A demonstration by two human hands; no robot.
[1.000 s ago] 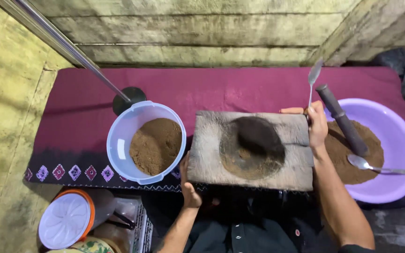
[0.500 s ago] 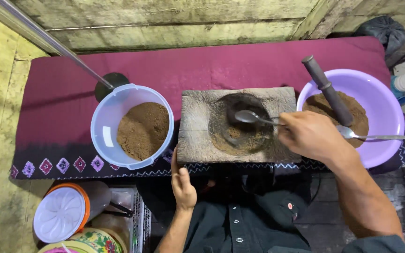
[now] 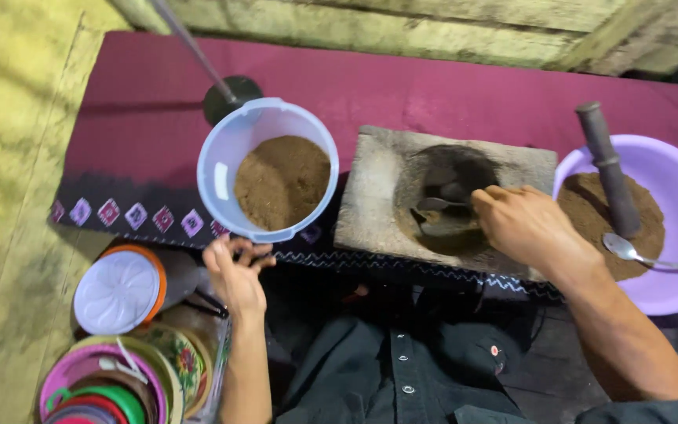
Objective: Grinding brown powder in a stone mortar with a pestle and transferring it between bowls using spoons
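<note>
The right hand (image 3: pixel 531 228) is closed on a spoon (image 3: pixel 437 206) whose bowl sits down in the hollow of the stone mortar (image 3: pixel 386 188), where a little brown powder (image 3: pixel 441 228) clings to the dark pit. The left hand (image 3: pixel 237 271) is spread, fingers curled up against the lower edge of the pale blue tub (image 3: pixel 221 169); it holds nothing that I can see, only steadies or touches the rim. That tub is more than half full of brown powder and stands near the front edge of the desk (image 3: pixel 402 86), partly over the patterned border of the maroon cloth (image 3: pixel 135 141). A push from the left fingers could, I judge, tip or slide it off the edge and spill it over the lidded containers (image 3: pixel 119 290) stacked below. A loaded spoon carried from mortar to tub would pass over bare cloth, so a tilt would scatter powder there. On the right, the pestle (image 3: pixel 607 169) leans in the purple basin (image 3: pixel 668 290) beside a second spoon (image 3: pixel 629 250); the right forearm lies close to them, and a careless sweep might knock the pestle over or flick that spoon out.
</note>
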